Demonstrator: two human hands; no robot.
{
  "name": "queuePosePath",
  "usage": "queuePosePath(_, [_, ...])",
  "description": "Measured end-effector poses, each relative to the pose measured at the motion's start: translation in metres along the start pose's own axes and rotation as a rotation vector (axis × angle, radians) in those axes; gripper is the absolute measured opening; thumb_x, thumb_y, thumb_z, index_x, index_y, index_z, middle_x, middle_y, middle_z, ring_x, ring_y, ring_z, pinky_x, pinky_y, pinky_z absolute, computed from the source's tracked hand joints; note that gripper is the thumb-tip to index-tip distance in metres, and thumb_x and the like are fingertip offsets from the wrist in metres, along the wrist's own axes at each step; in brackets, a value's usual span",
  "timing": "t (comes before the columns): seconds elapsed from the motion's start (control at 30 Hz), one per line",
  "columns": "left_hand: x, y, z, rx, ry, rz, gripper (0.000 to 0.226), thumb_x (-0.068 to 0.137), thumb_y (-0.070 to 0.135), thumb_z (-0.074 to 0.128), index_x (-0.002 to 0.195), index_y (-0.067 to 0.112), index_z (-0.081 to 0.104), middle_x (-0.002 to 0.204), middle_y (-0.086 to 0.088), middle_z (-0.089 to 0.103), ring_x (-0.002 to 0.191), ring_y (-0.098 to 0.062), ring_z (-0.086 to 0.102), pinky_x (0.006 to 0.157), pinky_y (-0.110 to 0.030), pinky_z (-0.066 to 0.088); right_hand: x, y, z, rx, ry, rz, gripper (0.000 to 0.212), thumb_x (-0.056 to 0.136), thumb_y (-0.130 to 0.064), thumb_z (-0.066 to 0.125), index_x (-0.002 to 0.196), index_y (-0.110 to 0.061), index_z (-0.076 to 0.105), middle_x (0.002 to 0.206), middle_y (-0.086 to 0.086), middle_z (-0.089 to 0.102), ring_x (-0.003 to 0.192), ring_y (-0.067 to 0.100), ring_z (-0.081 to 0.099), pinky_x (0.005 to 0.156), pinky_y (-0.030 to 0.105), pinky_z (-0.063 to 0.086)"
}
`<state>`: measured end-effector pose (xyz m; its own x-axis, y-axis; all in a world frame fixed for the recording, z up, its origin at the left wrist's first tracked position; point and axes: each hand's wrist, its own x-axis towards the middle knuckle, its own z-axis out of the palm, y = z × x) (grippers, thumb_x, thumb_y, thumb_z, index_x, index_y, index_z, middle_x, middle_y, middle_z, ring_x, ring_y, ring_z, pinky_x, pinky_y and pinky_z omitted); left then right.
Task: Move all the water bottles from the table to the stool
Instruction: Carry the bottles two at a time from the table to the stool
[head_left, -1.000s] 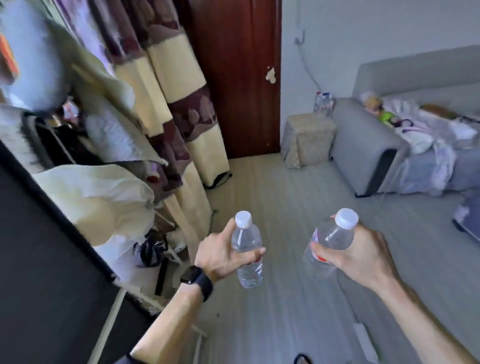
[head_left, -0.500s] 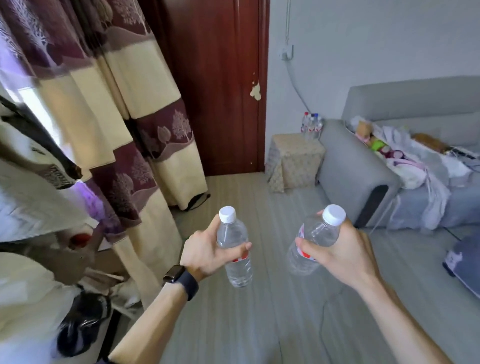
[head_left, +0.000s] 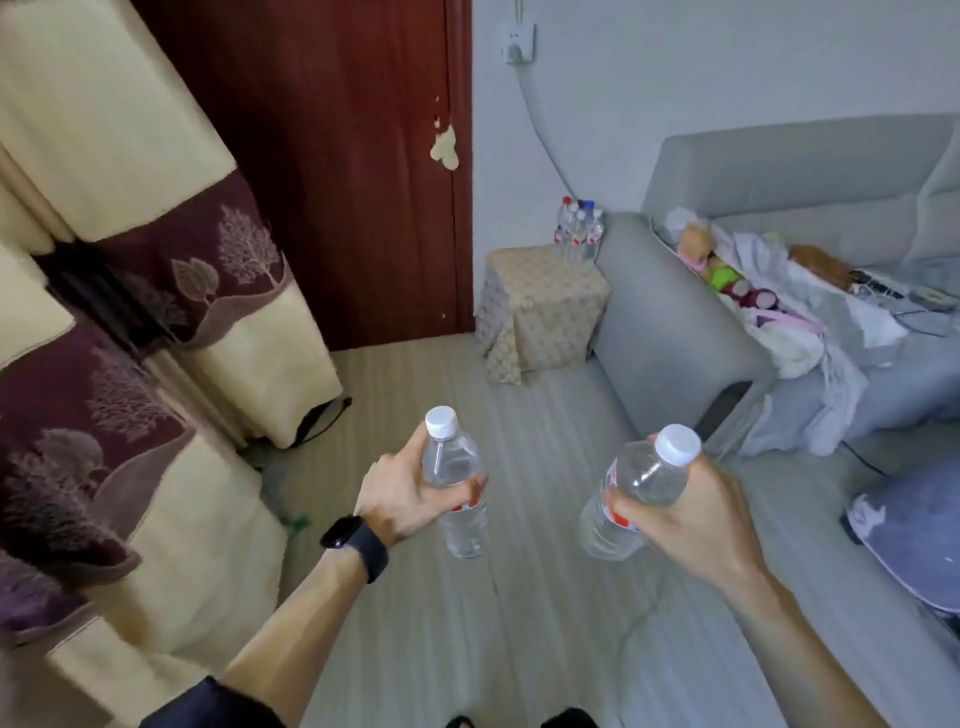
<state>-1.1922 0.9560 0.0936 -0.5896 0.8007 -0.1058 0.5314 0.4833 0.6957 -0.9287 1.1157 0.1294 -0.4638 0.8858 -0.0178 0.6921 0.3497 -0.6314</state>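
Out over the floor (head_left: 519, 634), well short of the stool (head_left: 540, 306), the left grip (head_left: 410, 493) is curling round one water bottle (head_left: 448, 457) and the right grip (head_left: 691, 514) round a second bottle (head_left: 649, 478), while several bottles (head_left: 576, 228) are already standing at the stool's back edge and the counter is sitting out of view.

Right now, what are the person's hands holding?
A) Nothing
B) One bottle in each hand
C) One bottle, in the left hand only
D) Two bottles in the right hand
B: the left hand grips a white-capped bottle, and the right hand grips a second bottle.
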Motion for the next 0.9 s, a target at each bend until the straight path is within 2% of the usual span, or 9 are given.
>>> queuePosePath(0.13, [0.092,0.022,0.024,0.067,-0.089,0.041,0.057,0.062,0.077,0.067,0.103,0.046,0.043,0.075,0.012,0.068,0.071,-0.013,0.066,0.070,-0.036,0.057,0.072,0.018,-0.002,0.032,0.043,0.102,0.054,0.053,-0.060,0.074,0.092,-0.024,0.061,0.074,-0.009,0.068,0.073,0.009,0.064,0.065,0.036,0.055])
queuePosePath(0.23, [0.162,0.046,0.046,0.131,-0.120,0.079,0.064,0.061,0.081,0.064,0.110,0.048,0.041,0.078,0.014,0.067,0.076,-0.016,0.066,0.073,-0.036,0.056,0.138,0.034,-0.003,0.051,0.008,0.122,0.051,0.055,-0.059,0.075,0.092,-0.028,0.057,0.075,-0.010,0.067,0.072,0.008,0.064,0.062,0.033,0.054])
queuePosePath(0.4, [0.273,0.089,0.084,0.126,-0.149,0.026,0.065,0.061,0.078,0.068,0.112,0.048,0.041,0.081,0.015,0.067,0.079,-0.017,0.066,0.075,-0.037,0.056,0.256,0.054,-0.014,0.057,-0.026,0.138,0.050,0.062,-0.051,0.080,0.096,-0.026,0.053,0.076,-0.009,0.063,0.072,0.011,0.061,0.064,0.034,0.052])
queuePosePath(0.5, [0.330,0.111,0.103,0.107,-0.163,-0.005,0.061,0.061,0.074,0.070,0.109,0.049,0.042,0.080,0.016,0.067,0.078,-0.016,0.066,0.074,-0.036,0.056,0.322,0.065,-0.025,0.057,-0.043,0.147,0.051,0.058,-0.057,0.076,0.094,-0.028,0.053,0.075,-0.009,0.063,0.073,0.015,0.063,0.063,0.035,0.053])
queuePosePath(0.57, [0.364,0.121,0.114,0.087,-0.155,-0.023,0.059,0.060,0.072,0.072,0.106,0.050,0.042,0.078,0.016,0.067,0.075,-0.015,0.065,0.073,-0.036,0.056,0.362,0.067,-0.033,0.039,-0.076,0.139,0.052,0.060,-0.054,0.078,0.097,-0.027,0.052,0.077,-0.009,0.063,0.074,0.017,0.062,0.065,0.036,0.052])
queuePosePath(0.73, [0.451,0.138,0.134,0.088,-0.177,-0.047,0.069,0.060,0.078,0.067,0.118,0.053,0.038,0.078,0.012,0.070,0.073,-0.015,0.066,0.073,-0.036,0.057,0.461,0.073,-0.044,0.044,-0.118,0.130,0.053,0.064,-0.046,0.083,0.103,-0.025,0.054,0.082,-0.011,0.064,0.077,0.014,0.061,0.070,0.036,0.053])
queuePosePath(0.9, [0.552,0.152,0.149,0.121,-0.164,-0.049,0.078,0.062,0.079,0.064,0.128,0.050,0.035,0.089,0.008,0.070,0.082,-0.021,0.067,0.078,-0.037,0.056,0.568,0.079,-0.037,0.042,-0.142,0.107,0.058,0.058,-0.055,0.078,0.104,-0.028,0.053,0.086,-0.009,0.065,0.081,0.020,0.062,0.075,0.038,0.054])
